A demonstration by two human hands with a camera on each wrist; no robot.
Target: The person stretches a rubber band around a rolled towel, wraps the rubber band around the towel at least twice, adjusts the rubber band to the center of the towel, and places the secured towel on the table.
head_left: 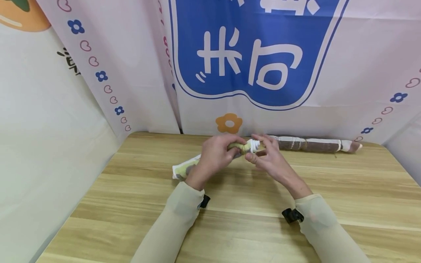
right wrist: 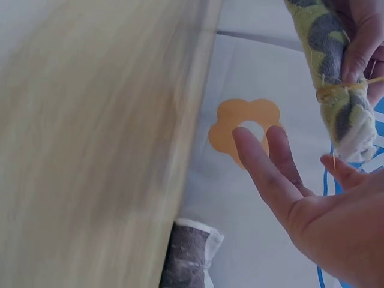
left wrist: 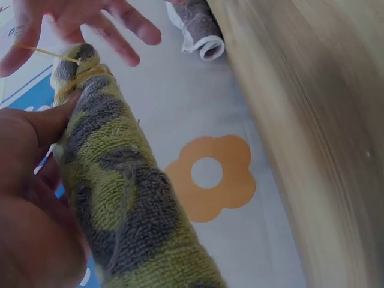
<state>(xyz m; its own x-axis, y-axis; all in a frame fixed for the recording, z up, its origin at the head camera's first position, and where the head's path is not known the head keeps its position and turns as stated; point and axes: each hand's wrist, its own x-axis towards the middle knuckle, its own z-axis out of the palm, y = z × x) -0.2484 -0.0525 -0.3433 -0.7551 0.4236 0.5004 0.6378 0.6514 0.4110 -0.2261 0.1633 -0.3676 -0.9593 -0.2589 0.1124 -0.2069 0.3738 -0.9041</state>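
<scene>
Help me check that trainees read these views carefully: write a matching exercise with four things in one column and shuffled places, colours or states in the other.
Things
1. Green-and-grey roll
2. Flower print
3. Brown-and-white roll
4. Yellow band

Places, colours, states
A. Orange, with a white centre
B. Gripped by the left hand
C. Around another listed thing, near its end
D. Lying along the back of the table, on the right

Pairs: 1-B, 2-A, 3-D, 4-C
</scene>
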